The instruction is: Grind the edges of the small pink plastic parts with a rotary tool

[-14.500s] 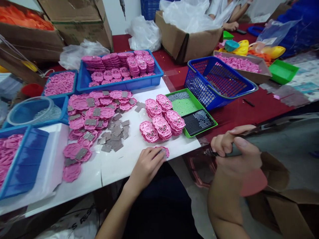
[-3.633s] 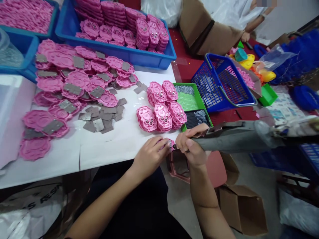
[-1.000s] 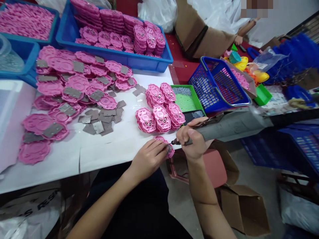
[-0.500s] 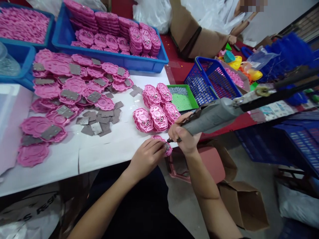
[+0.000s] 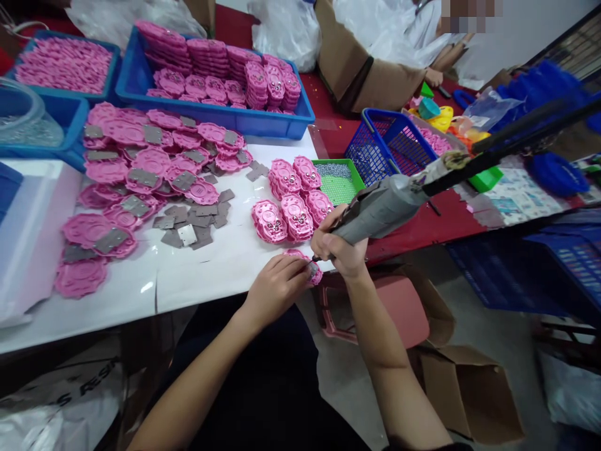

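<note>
Currently, the fingers of the left hand [image 5: 277, 282] lie close together over the part [image 5: 317, 278], a pink piece at the near edge of the white sheet [image 5: 235, 266], and hold it down. The thumb is hidden, so its grip cannot be told. A grey plate [image 5: 312, 269] shows on the part, beside the fingertips.

The fingers of the right hand [image 5: 342, 243] are closed around the front of the driver [image 5: 382, 210]. The bit [image 5: 314, 259] points at the plate, just beside the left fingertips; whether it sits in a screw is too small to tell.

Change: the driver slopes more steeply in the view than a second ago, with its tail end higher. The part is at about the same place. Judgement: the bit is being set more upright to the plate, and fastening is still in progress.

Beyond the part, five stacks [image 5: 295, 213] of pink pieces stand near the green tray [image 5: 359, 183], unchanged. The basket [image 5: 370, 153] stands just behind the tray. To the left lie loose plates [image 5: 201, 219] and a pink heap [image 5: 150, 161]. Behind the heap, the blue bin [image 5: 282, 126] holds further stacked pieces. A co-worker's hand [image 5: 434, 77] rests at the far side.
</note>
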`<state>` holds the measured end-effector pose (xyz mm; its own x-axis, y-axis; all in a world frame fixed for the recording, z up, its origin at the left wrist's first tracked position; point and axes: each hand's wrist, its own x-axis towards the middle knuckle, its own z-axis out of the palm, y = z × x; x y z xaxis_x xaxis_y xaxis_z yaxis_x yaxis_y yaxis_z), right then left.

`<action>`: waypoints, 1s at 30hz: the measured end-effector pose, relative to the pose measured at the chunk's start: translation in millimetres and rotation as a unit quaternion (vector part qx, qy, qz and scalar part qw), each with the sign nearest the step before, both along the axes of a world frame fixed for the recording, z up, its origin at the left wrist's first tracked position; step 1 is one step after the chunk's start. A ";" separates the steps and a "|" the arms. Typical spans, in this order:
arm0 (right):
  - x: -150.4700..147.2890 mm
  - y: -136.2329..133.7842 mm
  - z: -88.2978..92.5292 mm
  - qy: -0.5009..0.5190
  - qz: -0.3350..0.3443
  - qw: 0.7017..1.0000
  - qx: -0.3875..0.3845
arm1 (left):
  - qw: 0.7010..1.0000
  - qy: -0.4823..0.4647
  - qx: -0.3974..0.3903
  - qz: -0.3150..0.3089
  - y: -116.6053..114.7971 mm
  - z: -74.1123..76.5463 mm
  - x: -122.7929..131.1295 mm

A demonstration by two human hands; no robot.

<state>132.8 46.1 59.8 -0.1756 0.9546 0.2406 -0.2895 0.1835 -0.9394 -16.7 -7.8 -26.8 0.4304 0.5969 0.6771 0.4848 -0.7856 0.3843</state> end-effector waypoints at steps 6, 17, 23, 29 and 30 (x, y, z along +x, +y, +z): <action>7.2 -2.6 24.6 0.017 -0.127 0.990 0.052 | 1.000 0.006 0.003 0.008 -1.9 1.4 0.1; 100.5 45.0 37.7 0.013 -0.487 0.866 0.112 | 0.996 0.077 0.048 0.018 -2.8 1.8 1.1; 102.7 57.1 25.4 -0.012 -0.462 0.881 0.097 | 0.988 0.113 0.082 0.062 -4.1 3.0 5.3; 100.2 64.1 23.4 -0.005 -0.461 0.883 0.091 | 0.982 0.135 0.087 0.103 -7.0 1.0 5.0; 100.9 65.1 22.4 -0.005 -0.461 0.882 0.091 | 0.982 0.136 0.085 0.099 -7.1 0.8 4.5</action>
